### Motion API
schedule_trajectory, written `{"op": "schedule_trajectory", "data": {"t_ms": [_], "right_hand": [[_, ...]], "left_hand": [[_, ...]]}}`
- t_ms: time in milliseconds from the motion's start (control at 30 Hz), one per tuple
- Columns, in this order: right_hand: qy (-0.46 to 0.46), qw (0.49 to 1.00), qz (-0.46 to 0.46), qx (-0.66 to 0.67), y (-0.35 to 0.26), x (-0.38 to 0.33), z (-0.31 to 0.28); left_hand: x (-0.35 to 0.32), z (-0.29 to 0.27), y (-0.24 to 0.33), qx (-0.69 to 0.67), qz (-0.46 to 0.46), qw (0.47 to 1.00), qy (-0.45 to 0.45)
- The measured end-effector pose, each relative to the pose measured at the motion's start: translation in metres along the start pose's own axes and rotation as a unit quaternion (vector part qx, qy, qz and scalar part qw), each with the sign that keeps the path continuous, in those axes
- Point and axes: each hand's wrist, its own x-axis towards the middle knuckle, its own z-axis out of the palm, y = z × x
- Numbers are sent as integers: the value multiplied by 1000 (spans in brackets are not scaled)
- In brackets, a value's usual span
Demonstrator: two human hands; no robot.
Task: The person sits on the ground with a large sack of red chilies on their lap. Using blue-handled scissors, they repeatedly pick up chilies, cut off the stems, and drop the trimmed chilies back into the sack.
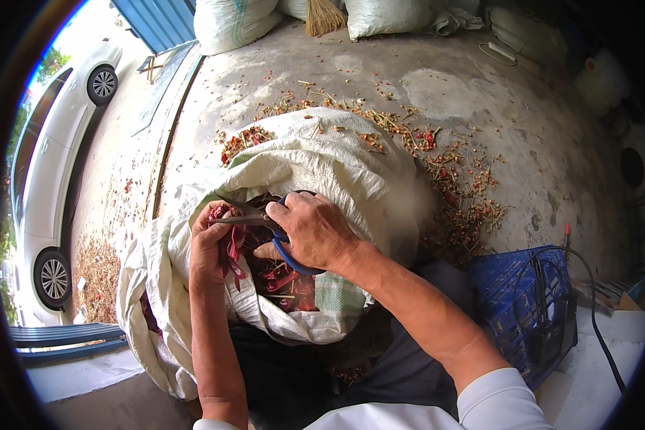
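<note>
My left hand (pixel 209 247) is closed around a bunch of dried red chillies (pixel 232 252), some of which hang below the fingers. In my right hand (pixel 312 231) are scissors (pixel 289 259) with blue handles, their blades parted and reaching left to the chillies by my left fingers. Both hands are over the mouth of a white woven sack (pixel 294 159) with its rim rolled down. More dark red dried chillies (pixel 294 292) lie inside the sack, below the scissors.
Cut stems and chilli bits (pixel 455 190) litter the concrete floor around the sack. A blue plastic crate (pixel 505 294) with a black cable stands to the right. Full white sacks (pixel 233 21) and a straw broom (pixel 325 18) are at the back. A white car (pixel 57 179) is parked outside, left.
</note>
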Motion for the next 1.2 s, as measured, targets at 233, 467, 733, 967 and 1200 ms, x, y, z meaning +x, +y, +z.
{"op": "schedule_trajectory", "data": {"t_ms": [233,467,733,967,1200], "right_hand": [[-14,1000,9,-12,-1,1,0],[36,996,19,-73,-1,0,-2],[29,996,18,-87,-1,1,-4],[49,997,52,0,1,8,0],[-99,986,130,26,9,7,3]], "left_hand": [[2,4,-3,-17,-9,1000,4],[12,18,-7,-16,-14,999,33],[17,18,-9,4,3,999,44],[6,32,4,49,8,994,98],[-75,-16,95,167,184,942,224]]}}
